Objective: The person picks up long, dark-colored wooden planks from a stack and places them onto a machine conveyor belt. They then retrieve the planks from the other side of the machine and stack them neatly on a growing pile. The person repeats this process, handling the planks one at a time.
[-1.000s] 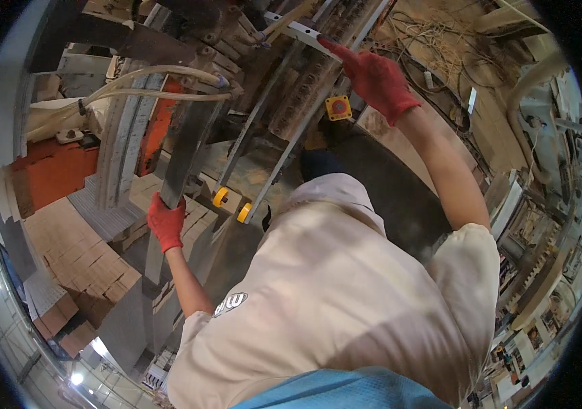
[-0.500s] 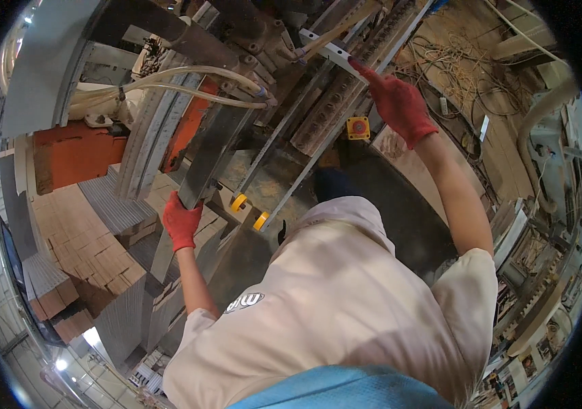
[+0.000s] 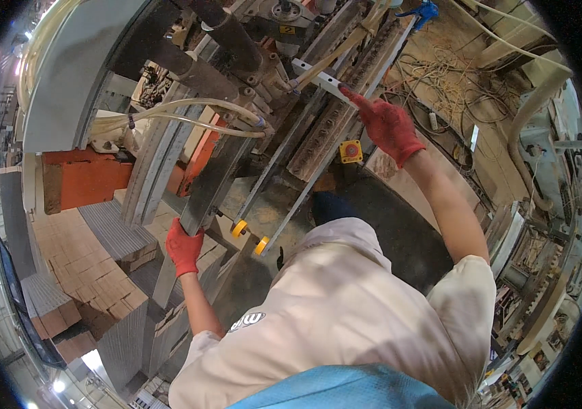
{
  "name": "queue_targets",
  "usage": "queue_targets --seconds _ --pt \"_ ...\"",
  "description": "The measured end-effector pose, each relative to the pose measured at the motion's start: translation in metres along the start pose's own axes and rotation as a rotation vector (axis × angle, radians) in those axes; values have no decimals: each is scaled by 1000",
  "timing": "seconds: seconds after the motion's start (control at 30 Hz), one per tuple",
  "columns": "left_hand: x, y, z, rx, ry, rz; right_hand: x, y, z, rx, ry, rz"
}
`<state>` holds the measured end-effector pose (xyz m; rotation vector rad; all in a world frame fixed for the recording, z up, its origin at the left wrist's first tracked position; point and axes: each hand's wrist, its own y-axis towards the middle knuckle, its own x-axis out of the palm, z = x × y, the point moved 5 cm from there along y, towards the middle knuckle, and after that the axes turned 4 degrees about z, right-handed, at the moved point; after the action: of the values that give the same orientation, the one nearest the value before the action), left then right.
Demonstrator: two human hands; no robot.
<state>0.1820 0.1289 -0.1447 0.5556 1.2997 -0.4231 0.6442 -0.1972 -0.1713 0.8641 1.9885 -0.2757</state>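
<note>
In a red work glove, my left hand (image 3: 184,249) is closed round the near end of a long dark grey board (image 3: 217,183), which slopes up among the machine parts. My right hand (image 3: 387,128), gloved in red too, is raised on the far side of the rails. Its index finger is stretched out, with the tip at the end of a pale metal bar with holes (image 3: 319,76). The other fingers look partly bent, and nothing shows in them. Two yellow rollers (image 3: 239,228) sit at the near rail ends, right of my left hand.
Stacks of grey-faced brown boards (image 3: 86,262) stand at left, below an orange machine part (image 3: 93,183). Clear hoses (image 3: 189,105) cross the machine. A yellow box with a red button (image 3: 351,151) is beside the rails. Loose cables (image 3: 468,88) lie at far right.
The view has shifted a little, so the machine appears lower in the picture. Both hands keep nearly the same pose, the left still on the board, the right finger still at the bar's end.
</note>
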Motion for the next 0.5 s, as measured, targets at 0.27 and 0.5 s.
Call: queue_targets --seconds 0.27,0.5 --pt "-5 -1 3 38 2 66 26 5 31 -1 47 51" --pt "1 -2 -5 -4 5 54 -14 9 -21 45 -240 -31"
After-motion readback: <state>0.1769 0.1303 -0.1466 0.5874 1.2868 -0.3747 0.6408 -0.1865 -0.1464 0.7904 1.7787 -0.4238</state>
